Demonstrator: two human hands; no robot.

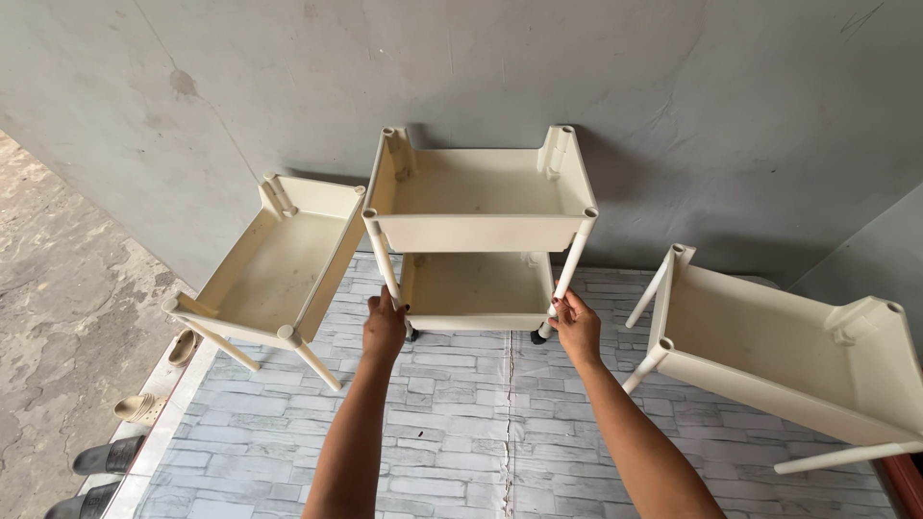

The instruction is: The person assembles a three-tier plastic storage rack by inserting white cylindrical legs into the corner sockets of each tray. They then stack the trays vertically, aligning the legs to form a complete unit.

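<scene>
View: looking down from head height at a cream plastic cart standing against a grey wall.
Cart: two trays stacked one above the other, joined by white poles; its long axis runs straight up from the floor, and the open trays face upward. Small dark wheels sit at its base.
Left hand: fingers closed around the front left pole, low down beside the bottom tray.
Right hand: fingers closed around the front right pole, at the same height.
Left of cart: a loose tray with poles, tipped on its side.
Right of cart: another loose tray, also tipped.
Floor: a mat printed with pale bricks; sandals lie along its left edge.
</scene>
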